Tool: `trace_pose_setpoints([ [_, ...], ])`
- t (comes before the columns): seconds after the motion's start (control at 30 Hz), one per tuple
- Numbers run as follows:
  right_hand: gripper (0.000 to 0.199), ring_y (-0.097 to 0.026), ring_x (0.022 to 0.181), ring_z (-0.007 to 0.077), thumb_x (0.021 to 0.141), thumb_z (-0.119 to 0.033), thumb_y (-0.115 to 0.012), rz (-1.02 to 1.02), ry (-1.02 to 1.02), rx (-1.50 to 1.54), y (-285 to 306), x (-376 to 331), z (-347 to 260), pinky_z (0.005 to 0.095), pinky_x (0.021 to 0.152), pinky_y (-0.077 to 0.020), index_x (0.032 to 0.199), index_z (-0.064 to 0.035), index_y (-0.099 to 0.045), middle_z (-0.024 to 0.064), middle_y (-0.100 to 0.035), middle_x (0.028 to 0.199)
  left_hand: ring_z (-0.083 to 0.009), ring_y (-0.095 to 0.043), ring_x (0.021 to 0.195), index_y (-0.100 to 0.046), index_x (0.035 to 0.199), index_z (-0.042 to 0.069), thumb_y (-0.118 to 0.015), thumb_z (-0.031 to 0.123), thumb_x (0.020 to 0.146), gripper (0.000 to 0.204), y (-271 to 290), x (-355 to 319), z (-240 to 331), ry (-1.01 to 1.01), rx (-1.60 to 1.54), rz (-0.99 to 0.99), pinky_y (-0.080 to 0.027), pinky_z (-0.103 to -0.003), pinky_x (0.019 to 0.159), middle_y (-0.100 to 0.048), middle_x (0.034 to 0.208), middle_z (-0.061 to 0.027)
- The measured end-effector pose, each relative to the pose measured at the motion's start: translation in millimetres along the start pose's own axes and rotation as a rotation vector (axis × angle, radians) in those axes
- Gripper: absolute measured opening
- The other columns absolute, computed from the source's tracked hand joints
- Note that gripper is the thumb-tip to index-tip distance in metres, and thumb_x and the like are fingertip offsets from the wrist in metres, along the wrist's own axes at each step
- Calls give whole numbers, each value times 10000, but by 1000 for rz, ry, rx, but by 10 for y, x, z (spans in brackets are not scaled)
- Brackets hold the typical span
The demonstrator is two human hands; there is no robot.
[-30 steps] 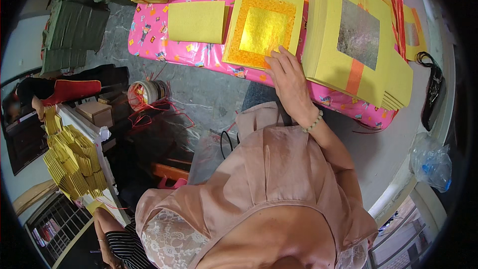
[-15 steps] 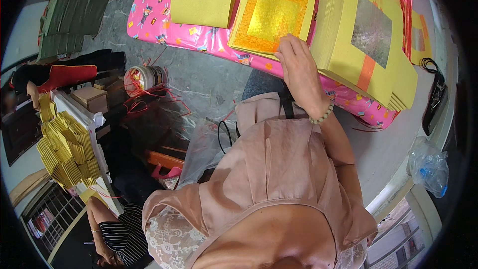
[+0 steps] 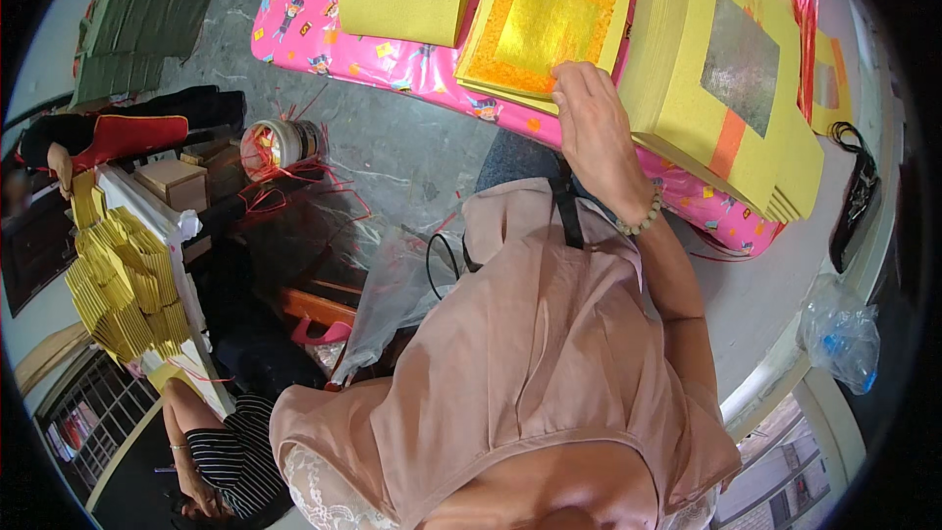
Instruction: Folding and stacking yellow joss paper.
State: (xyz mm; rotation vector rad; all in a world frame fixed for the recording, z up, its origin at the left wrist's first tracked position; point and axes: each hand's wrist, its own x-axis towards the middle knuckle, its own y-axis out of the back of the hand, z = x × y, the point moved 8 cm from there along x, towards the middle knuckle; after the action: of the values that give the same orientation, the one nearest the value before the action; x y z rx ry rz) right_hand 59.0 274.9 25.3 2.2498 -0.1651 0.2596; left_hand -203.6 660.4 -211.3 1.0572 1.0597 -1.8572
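My right hand (image 3: 597,128), a beaded bracelet at its wrist, reaches over the near right corner of a stack of joss paper (image 3: 481,57). The top sheet is yellow, with a shiny gold square inside an orange border. My fingers are bent and close together at that corner; the thumb is hidden. Left of the stack lies a folded yellow paper pile (image 3: 402,0). To the right stands a thick block of yellow paper (image 3: 677,69) with a silver square and an orange strip on top. My left hand is out of view.
The papers rest on a pink patterned table cover (image 3: 314,15). Red ties hang from a white bucket (image 3: 285,145) on the floor. At left, people sit by a table with folded yellow paper bundles (image 3: 123,280). A clear plastic bag (image 3: 839,334) lies at far right.
The whole view has shifted slightly. My right hand stays at the same corner of the joss paper, its fingers barely moved.
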Motion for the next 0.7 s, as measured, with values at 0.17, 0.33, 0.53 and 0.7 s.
trace_pose_setpoints([
  [0.17, 105, -514, 935, 376, 914, -16, -482, -38, -23, -13, -10, 7, 15, 448, 841, -422, 1005, 31, -503, 199, -514, 952, -266, -697, 721, -731, 853, 41, -651, 180, 765, 183, -11, 63, 6, 17, 7, 59, -546, -399, 600, -715, 789, -131],
  [0.33, 154, -523, 961, 376, 976, -62, -445, -74, -50, -9, -16, -1, 42, 442, 864, -423, 1063, 42, -518, 208, -526, 976, -276, -698, 726, -732, 854, 43, -651, 183, 768, 183, 19, 104, 12, 39, 20, 119, -545, -407, 606, -714, 790, -135],
  [0.53, 132, -523, 944, 372, 967, -56, -464, -55, -39, -36, -23, 1, 35, 440, 845, -424, 1043, 39, -515, 203, -523, 959, -287, -699, 732, -733, 854, 45, -651, 186, 772, 182, 137, 111, -7, 70, 46, 197, -545, -417, 612, -714, 791, -140],
  [0.7, 96, -537, 919, 364, 957, -45, -474, -27, -45, -82, -9, -2, 22, 439, 813, -433, 1008, 30, -507, 192, -520, 919, -297, -699, 736, -734, 854, 48, -651, 189, 774, 182, 382, 73, -57, 107, 74, 287, -545, -425, 617, -713, 792, -144],
])
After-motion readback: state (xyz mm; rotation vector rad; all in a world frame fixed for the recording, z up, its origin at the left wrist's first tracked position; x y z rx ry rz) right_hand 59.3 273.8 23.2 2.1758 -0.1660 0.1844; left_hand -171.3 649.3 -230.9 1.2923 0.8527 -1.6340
